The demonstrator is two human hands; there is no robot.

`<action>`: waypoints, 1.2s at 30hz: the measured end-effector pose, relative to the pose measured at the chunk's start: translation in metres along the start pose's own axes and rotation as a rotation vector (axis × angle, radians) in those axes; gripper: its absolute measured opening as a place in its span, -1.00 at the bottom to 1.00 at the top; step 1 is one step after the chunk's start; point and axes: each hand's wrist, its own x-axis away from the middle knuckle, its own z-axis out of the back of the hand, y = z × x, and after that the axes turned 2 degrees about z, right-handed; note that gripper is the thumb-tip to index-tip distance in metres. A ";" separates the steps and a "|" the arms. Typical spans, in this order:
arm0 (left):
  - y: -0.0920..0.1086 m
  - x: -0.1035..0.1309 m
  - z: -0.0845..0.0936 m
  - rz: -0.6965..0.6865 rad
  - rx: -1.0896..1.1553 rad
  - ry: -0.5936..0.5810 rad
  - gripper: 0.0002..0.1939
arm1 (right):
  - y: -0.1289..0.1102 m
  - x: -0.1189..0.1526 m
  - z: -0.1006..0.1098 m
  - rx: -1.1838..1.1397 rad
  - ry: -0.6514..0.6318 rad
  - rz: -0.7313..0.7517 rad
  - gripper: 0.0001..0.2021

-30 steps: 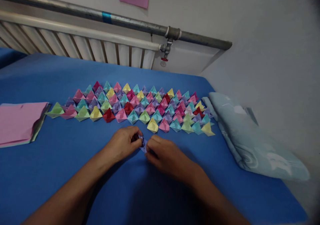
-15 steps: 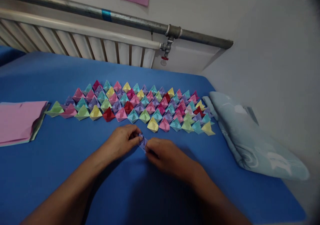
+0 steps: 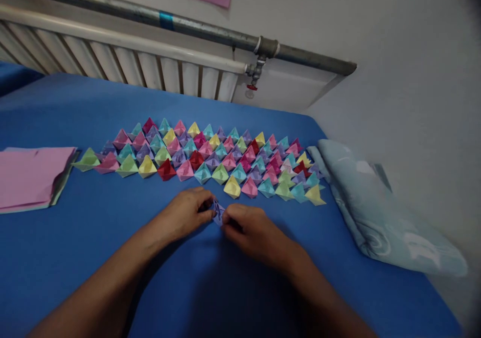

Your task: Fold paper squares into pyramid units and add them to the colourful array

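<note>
A small folded piece of purple paper is pinched between my two hands. My left hand grips its left side with thumb and fingers, and my right hand holds its right side, fingers curled. Just beyond them, rows of small folded paper boats stand close together on the blue surface, in pink, red, yellow, green, teal and purple. Nearest to my hands are a yellow boat and a pink boat.
At the left lies a stack of pink and green paper sheets. A folded pale blue cloth rests at the right by the wall. Behind the surface are a white radiator, a metal pipe and a valve with a red handle.
The whole view has shifted slightly, with most things a little farther right in the picture. Both hands still hold the purple paper, which now shows a little more open between the fingers.
</note>
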 end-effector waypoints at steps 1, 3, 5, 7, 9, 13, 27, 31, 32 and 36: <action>0.001 0.000 0.000 0.002 -0.005 -0.002 -0.85 | 0.000 0.000 0.000 -0.007 0.013 -0.003 -0.85; 0.003 0.000 0.001 0.005 -0.020 -0.004 -0.87 | 0.001 0.000 0.000 -0.020 0.036 -0.002 -0.85; 0.004 0.001 0.000 0.012 -0.029 0.002 -0.87 | 0.002 0.000 -0.001 -0.035 0.044 -0.002 -0.84; 0.005 0.000 -0.001 0.015 -0.026 0.022 -0.87 | 0.003 0.000 -0.001 -0.048 0.047 -0.009 -0.84; 0.006 0.001 -0.003 0.019 -0.019 0.057 -0.88 | 0.004 0.000 -0.001 -0.068 0.043 -0.015 -0.84; 0.007 0.001 -0.003 0.060 -0.005 0.103 -0.89 | 0.005 -0.001 -0.001 -0.130 0.030 -0.036 -0.87; 0.006 0.001 -0.010 0.129 0.270 0.081 -0.80 | 0.013 -0.008 -0.019 -0.067 0.294 -0.191 -0.87; 0.003 0.000 -0.011 0.116 0.391 0.073 -0.80 | 0.016 -0.008 -0.021 -0.051 0.296 -0.120 -0.86; 0.003 0.001 -0.010 0.111 0.416 0.068 -0.80 | 0.016 -0.009 -0.021 -0.062 0.300 -0.109 -0.84; 0.006 0.001 -0.009 0.114 0.476 0.049 -0.80 | 0.017 -0.010 -0.024 -0.102 0.326 -0.137 -0.81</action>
